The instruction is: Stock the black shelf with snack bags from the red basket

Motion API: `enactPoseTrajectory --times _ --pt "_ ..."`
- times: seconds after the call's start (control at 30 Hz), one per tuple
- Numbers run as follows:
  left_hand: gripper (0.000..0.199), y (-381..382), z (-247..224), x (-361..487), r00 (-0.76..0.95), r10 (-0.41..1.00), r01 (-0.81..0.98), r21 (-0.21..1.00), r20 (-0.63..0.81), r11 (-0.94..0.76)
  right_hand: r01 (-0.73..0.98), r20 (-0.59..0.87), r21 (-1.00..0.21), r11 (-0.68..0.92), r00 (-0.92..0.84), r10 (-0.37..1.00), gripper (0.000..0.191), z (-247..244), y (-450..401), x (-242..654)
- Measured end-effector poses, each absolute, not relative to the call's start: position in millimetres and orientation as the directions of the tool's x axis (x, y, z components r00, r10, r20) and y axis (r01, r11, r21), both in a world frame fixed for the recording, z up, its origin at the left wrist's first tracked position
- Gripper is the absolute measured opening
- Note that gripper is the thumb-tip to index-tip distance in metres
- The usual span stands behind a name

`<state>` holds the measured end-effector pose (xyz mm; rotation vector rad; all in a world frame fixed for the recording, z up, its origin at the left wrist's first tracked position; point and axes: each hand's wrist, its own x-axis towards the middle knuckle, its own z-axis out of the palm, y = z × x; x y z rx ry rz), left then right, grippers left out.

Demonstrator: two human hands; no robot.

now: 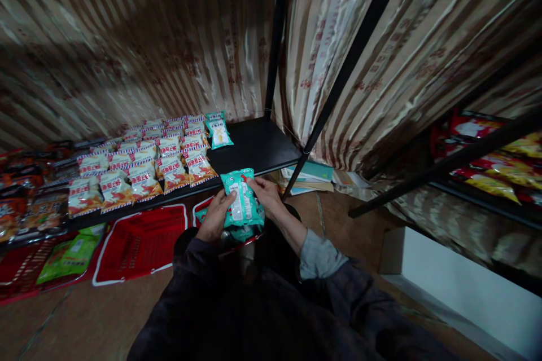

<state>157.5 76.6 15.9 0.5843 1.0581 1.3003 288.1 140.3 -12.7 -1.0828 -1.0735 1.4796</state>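
Note:
A teal snack bag (242, 197) is held between my two hands above a red basket (199, 207). My left hand (215, 215) grips its left side with the thumb on the front. At its upper right edge, my right hand (267, 194) has its fingers closed on the bag. More teal packaging lies in the basket below, partly hidden by the held bag. Another teal snack bag (219, 131) sits upright on the black shelf (258, 144), beside rows of white and orange snack bags (169, 171).
Red baskets (141, 242) stand on the tiled floor under the shelf, one with a green bag (71, 254). Black posts (339, 79) rise at the shelf's right. Books (311, 174) lie behind one post. Red and yellow bags (499, 152) fill a right-hand shelf. Striped curtains hang behind.

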Motion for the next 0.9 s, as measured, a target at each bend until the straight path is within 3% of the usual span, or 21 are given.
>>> enactPoseTrajectory --times 0.23,0.6,0.77,0.9 --pt "0.042 67.5 8.0 152.1 0.014 0.924 -0.429 0.832 -0.383 0.352 -0.224 -0.135 -0.964 -0.145 -0.06 0.989 0.047 -11.2 150.6 291.7" --pt "0.047 67.6 -0.7 154.9 -0.028 0.936 -0.406 0.859 -0.352 0.311 -0.061 -0.113 -0.991 -0.115 -0.044 0.993 0.051 -27.8 161.0 291.9" --pt "0.047 68.2 1.8 157.2 -0.082 0.933 -0.392 0.872 -0.35 0.293 0.19 0.141 -0.973 0.129 0.053 0.989 0.05 -26.1 154.8 295.2" --pt "0.044 71.5 5.2 163.1 -0.183 0.926 -0.418 0.879 -0.33 0.231 0.383 0.414 -0.834 0.397 -0.041 0.909 0.041 -11.2 133.4 292.9"
